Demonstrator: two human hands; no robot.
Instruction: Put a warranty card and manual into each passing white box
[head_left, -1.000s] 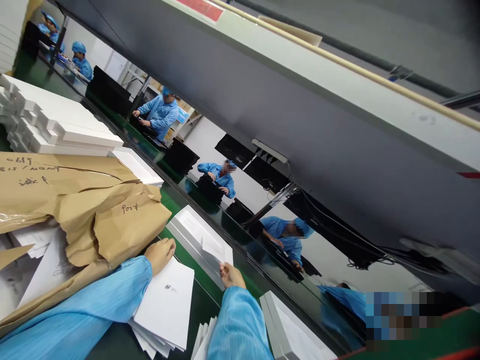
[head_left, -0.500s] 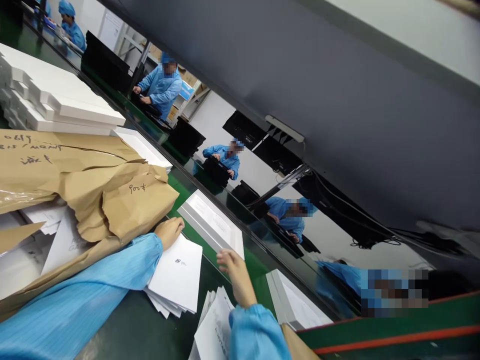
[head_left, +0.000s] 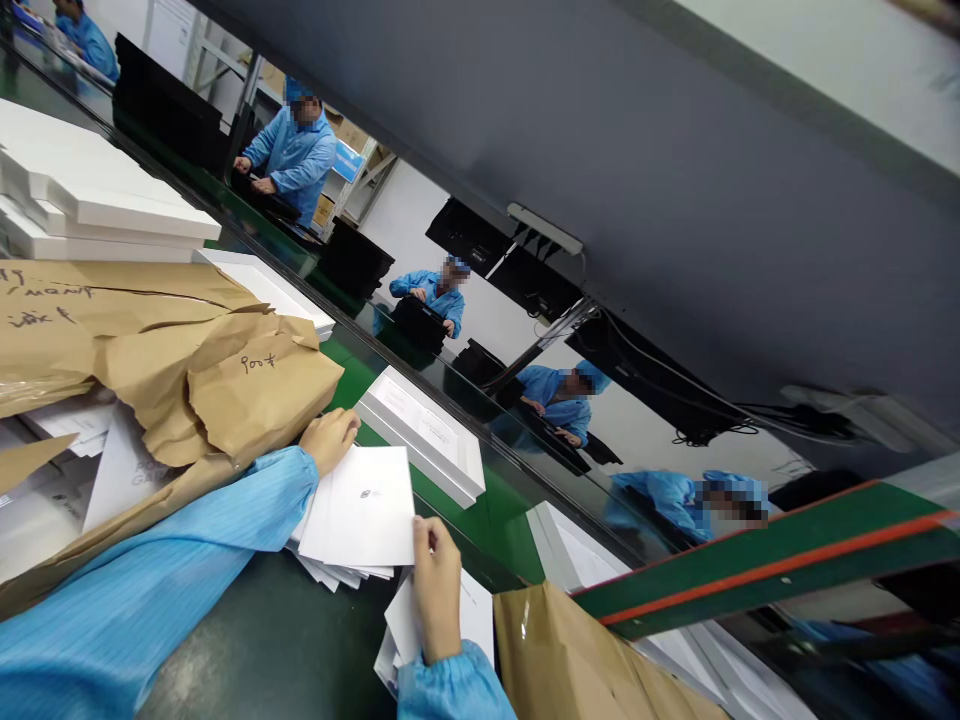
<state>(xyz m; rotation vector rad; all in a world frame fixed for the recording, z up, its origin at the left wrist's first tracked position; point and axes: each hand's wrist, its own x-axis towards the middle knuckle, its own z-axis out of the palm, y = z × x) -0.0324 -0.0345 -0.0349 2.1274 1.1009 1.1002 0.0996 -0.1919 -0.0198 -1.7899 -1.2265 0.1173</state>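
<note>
My left hand is closed at the top left corner of a fanned stack of white booklets; part of its grip is hidden. At the stack's right edge, my right hand pinches the top booklet, which bears a small dark logo. Beneath my right hand lies a second pile of white booklets. An opened brown paper wrapper with handwriting on it sits beside my left forearm, more white printed papers showing inside it.
Open white boxes with papers inside stand on the green conveyor belt. White box parts are stacked at upper left. A brown paper package and a green, orange-striped rail are at right. Several co-workers sit across the line.
My right hand has moved left and down from open air to the booklet stack and closed on the top booklet's edge. My left hand stays at the stack. The view has shifted slightly right.
</note>
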